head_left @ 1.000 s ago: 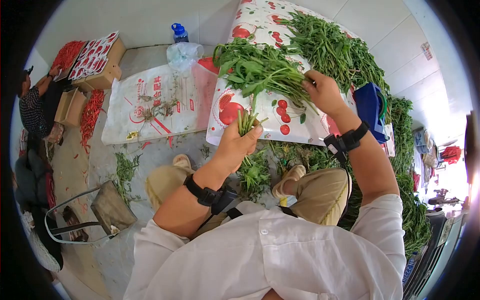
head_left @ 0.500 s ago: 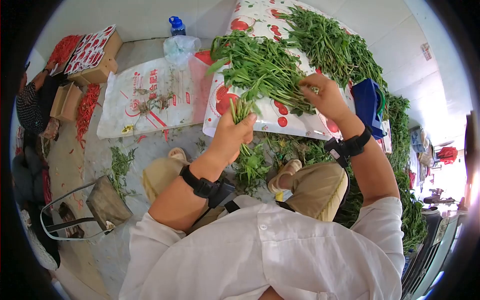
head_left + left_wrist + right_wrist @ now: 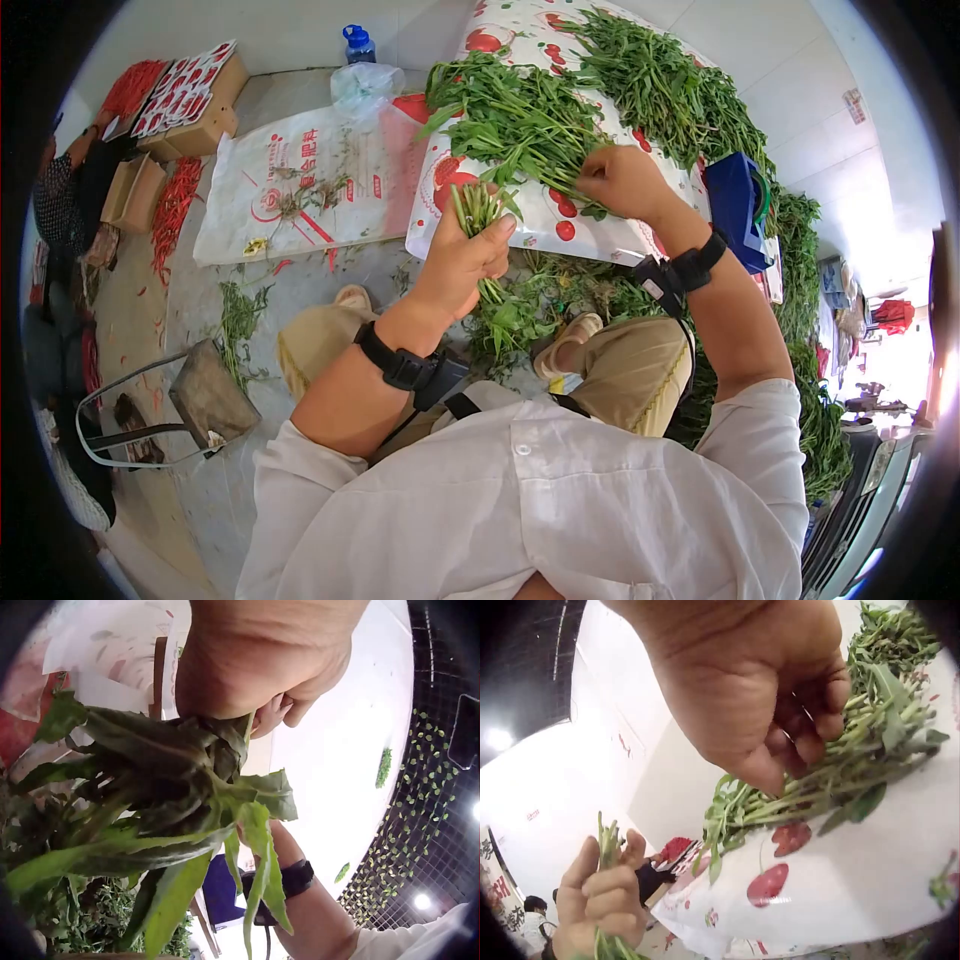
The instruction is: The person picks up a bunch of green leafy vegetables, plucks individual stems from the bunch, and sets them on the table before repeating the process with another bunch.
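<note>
My left hand [image 3: 455,265] grips an upright bunch of leafy green stems [image 3: 478,208], cut ends above the fist. Below the fist its leaves [image 3: 150,765] hang down in the left wrist view. Across the cherry-patterned sheet [image 3: 540,228] lies a loose heap of the same greens [image 3: 515,115]. My right hand [image 3: 630,185] is at the near stem ends of that heap, thumb and fingers curled in to pinch at the stems [image 3: 832,769]. The palm partly hides what lies between those fingertips.
A larger pile of greens [image 3: 670,90] lies behind, beside a blue container [image 3: 738,210]. To the left are a white printed sack [image 3: 310,190], a blue bottle [image 3: 358,45], cardboard boxes [image 3: 135,195] and red chillies [image 3: 178,210]. A metal-framed stool [image 3: 210,395] stands on the floor; another person [image 3: 65,195] sits far left.
The right hand drew back from the heap with fingers parted, then moved left along the stem ends and curled its fingers in. The left hand keeps its bunch, shifted slightly left and up.
</note>
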### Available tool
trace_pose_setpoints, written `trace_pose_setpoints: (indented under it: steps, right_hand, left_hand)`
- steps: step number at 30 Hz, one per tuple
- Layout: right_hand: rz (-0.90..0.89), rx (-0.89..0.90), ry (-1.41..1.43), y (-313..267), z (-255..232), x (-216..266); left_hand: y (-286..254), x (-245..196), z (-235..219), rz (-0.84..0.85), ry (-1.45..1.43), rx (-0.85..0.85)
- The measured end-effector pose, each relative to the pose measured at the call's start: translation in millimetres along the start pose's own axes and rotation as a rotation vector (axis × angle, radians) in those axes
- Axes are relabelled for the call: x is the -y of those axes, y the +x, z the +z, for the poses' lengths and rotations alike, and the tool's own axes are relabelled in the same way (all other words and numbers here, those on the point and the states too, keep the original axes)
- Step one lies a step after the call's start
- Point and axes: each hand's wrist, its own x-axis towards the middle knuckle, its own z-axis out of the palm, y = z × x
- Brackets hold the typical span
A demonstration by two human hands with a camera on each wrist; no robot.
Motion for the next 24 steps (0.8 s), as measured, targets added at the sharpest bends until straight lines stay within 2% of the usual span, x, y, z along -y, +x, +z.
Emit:
trace_pose_setpoints:
  steps: [1, 5, 12, 16, 19, 20, 23, 24]
  right_hand:
    - [-0.001, 0.044, -0.037, -3.1, 3.5, 1.6]
    - [-0.189, -0.155, -0.078, -9.9, 26.8, -7.8]
    - [-0.083, -0.395, 0.266, -5.1, -16.8, -5.5]
    - [-0.057, -0.287, 0.055, -7.7, -15.4, -12.4]
    - [0.006, -0.540, 0.269, -3.4, -30.8, -11.2]
    - [0.087, -0.543, 0.445, -5.6, -36.8, -7.5]
    - [-0.067, -0.278, 0.102, -12.5, -29.2, -18.7]
    - [-0.050, -0.187, 0.114, -15.0, -26.9, -18.0]
  left_hand:
    - [-1.1, -1.2, 0.9, 0.003, -0.014, -0.001]
    - [-4.5, -3.1, 2.8, -0.002, 0.034, -0.022]
    - [-4.9, -3.2, -1.4, -0.006, 0.095, -0.061]
    - [-5.6, -4.0, 1.1, 0.004, 0.142, -0.064]
    - [-6.6, -0.8, -1.3, 0.004, 0.130, -0.053]
    - [-7.4, -0.2, -1.2, 0.014, 0.151, -0.061]
    - [-8.0, 0.7, -0.5, 0.026, 0.199, -0.074]
    - [-7.8, 1.1, -1.6, 0.021, 0.200, -0.077]
